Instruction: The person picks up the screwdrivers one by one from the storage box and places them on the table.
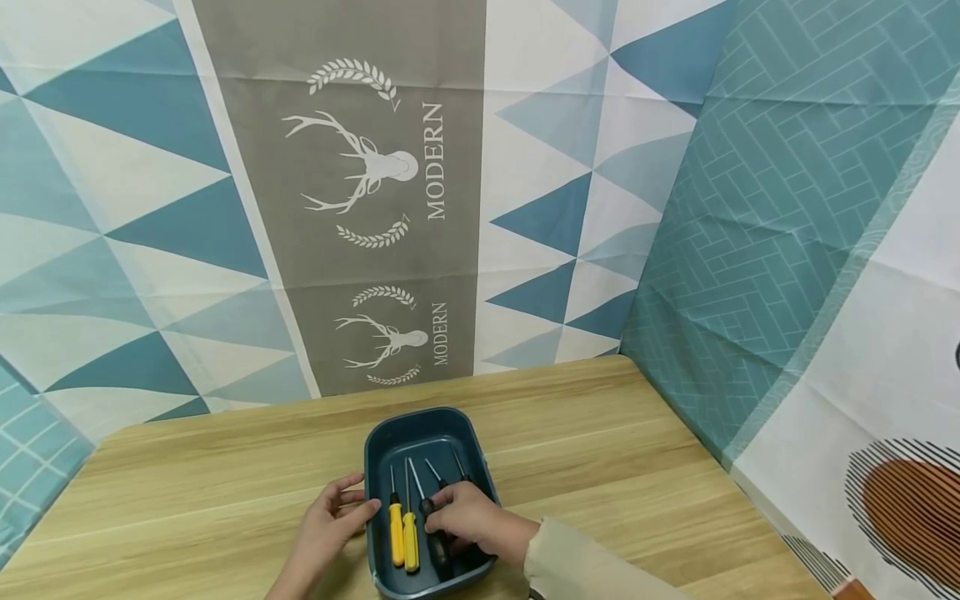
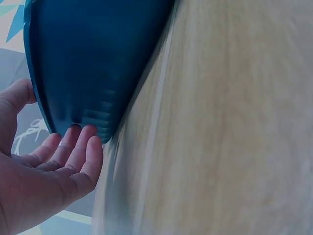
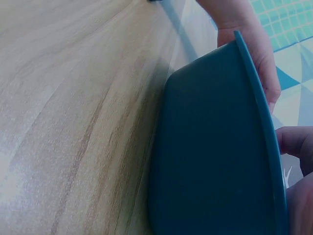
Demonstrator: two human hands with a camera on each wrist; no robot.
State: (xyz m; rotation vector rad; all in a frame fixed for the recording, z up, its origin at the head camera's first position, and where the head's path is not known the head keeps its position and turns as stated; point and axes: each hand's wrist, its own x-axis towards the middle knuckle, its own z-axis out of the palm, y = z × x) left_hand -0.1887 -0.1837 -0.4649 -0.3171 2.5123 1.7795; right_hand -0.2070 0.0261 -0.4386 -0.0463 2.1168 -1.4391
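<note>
A dark blue tray [image 1: 378, 450] with raised walls holds several screwdrivers. My left hand [image 1: 333, 521] grips its left side, the thumb over the rim; the left wrist view shows the fingertips against the outer wall. Two yellow-handled screwdrivers [image 1: 396, 533] lie side by side at the tray's left. My right hand [image 1: 471, 517] reaches inside from the right and pinches a black-handled screwdriver [image 1: 438, 557] beside them. Farther right, thin metal shafts [image 1: 433, 471] of other screwdrivers show, their handles mostly hidden under this hand. In the right wrist view, the tray's outer wall [image 3: 210, 147] hides most of its contents.
The tray stands on a wood-grain table [image 1: 210, 500]. A patterned cloth [image 1: 540, 208] hangs behind the table's back edge, and a teal-and-white cloth [image 1: 780, 250] hangs along its right side.
</note>
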